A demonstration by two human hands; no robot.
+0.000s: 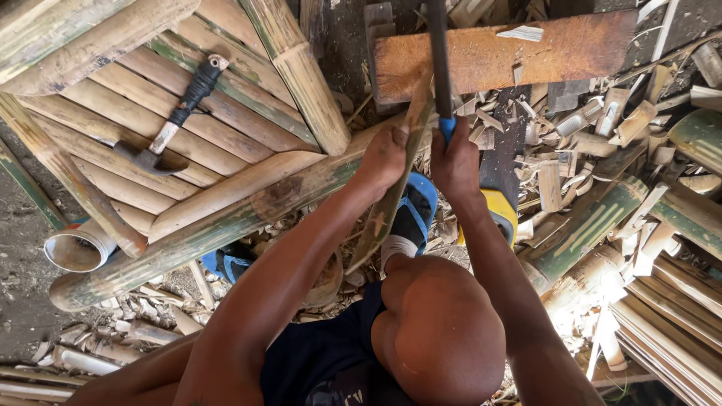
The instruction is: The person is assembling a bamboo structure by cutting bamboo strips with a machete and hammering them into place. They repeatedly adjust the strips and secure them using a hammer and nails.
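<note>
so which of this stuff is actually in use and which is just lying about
In use:
- bamboo strip, held by left hand
- dark blade tool, blue grip in right hand
- wooden block under the work

Lying about:
- hammer on the bamboo panel
- handsaw
- bamboo offcuts

The person's arms are bare from shoulder to wrist, and both the left hand (385, 156) and the right hand (455, 162) are ungloved, with no ring, watch or band showing. Dark navy shorts (320, 353) cover the lap just beside the bare knee (440, 334). Beyond that knee, one foot wears a blue-and-black sandal (412, 214) with a white strap.
</note>
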